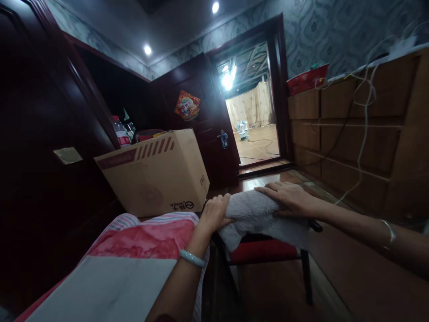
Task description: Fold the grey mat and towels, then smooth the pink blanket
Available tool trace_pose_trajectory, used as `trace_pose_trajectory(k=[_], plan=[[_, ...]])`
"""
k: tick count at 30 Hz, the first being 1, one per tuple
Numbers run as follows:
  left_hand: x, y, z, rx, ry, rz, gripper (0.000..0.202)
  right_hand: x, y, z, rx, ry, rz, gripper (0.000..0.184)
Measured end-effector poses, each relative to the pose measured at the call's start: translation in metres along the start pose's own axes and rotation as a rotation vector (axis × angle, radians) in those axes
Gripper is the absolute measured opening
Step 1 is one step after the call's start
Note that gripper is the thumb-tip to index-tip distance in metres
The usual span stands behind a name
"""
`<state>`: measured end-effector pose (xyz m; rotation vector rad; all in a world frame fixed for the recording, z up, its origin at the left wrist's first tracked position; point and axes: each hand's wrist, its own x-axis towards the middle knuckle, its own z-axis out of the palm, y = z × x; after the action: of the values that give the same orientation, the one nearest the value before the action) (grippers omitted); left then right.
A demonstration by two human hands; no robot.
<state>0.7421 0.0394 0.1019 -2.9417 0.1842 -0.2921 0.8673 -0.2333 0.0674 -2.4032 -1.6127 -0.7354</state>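
A folded grey towel point(251, 212) lies across the seat of a chair point(264, 251) with a red cushion and dark legs. It covers most of the seat and hangs a little over the front edge. The left hand point(214, 213) is at the towel's left end, over the left edge of the seat, with its fingers curled around the cloth in a closed grip; a pale bangle point(191, 258) sits on that wrist. The right hand point(288, 199) lies flat on top of the towel toward the right edge of the seat, fingers stretched out and close together, palm down on the cloth and gripping nothing; a thin bracelet point(389, 230) circles that forearm. Just left of the chair is a spread of striped pink, red and grey fabric point(144, 241), and beyond it stands a tilted cardboard box point(154, 172) with a water bottle point(121, 133) behind it. Along the right wall runs a wooden chest of drawers point(351, 134), with white cables point(365, 120) hanging down its front and a red basket point(307, 79) on top. An open doorway point(254, 120) at the far end shows a brighter room.
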Motion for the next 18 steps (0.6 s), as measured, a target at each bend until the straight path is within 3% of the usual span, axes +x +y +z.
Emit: trace_pose_trajectory(k=[6,10,14,18], plan=[[-0.003,-0.002,0.006,0.025,0.047,0.002,0.080,0.002,0.000,0.001,-0.014,-0.025,0.007,0.086],[-0.022,-0.007,0.019,0.067,0.143,-0.067,0.086,0.004,-0.004,-0.002,-0.044,-0.058,0.028,0.087],[-0.076,-0.020,0.035,0.136,0.164,-0.240,0.080,0.004,-0.005,-0.002,-0.054,-0.044,0.033,0.089],[-0.168,-0.046,0.053,0.081,0.077,-0.449,0.073,0.004,-0.005,0.000,-0.053,-0.053,0.031,0.091]])
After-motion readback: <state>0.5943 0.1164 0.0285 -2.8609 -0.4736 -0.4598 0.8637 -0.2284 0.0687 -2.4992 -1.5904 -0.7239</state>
